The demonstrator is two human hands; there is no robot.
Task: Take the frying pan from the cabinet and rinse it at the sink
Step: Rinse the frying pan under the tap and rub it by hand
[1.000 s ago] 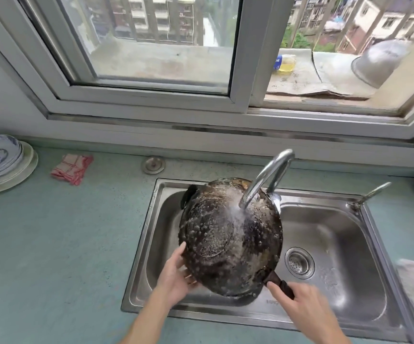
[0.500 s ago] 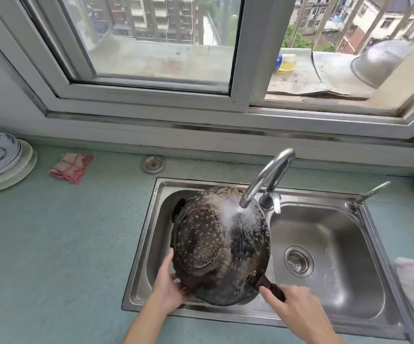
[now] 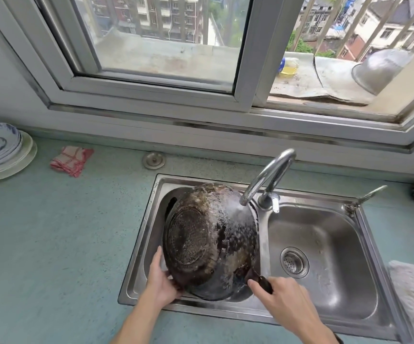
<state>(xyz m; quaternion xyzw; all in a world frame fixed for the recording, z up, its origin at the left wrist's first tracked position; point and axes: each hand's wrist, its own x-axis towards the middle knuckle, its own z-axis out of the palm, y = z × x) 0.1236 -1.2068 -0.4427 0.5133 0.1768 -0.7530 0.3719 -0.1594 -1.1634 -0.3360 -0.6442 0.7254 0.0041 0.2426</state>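
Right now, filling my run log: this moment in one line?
rinse; frying pan upside down under faucet stream; left hand holds pan; right hand grips handle

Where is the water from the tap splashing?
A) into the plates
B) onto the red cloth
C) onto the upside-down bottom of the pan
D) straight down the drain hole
C: the stream from the faucet lands on the dark underside of the frying pan, which is turned up over the left basin of the sink.
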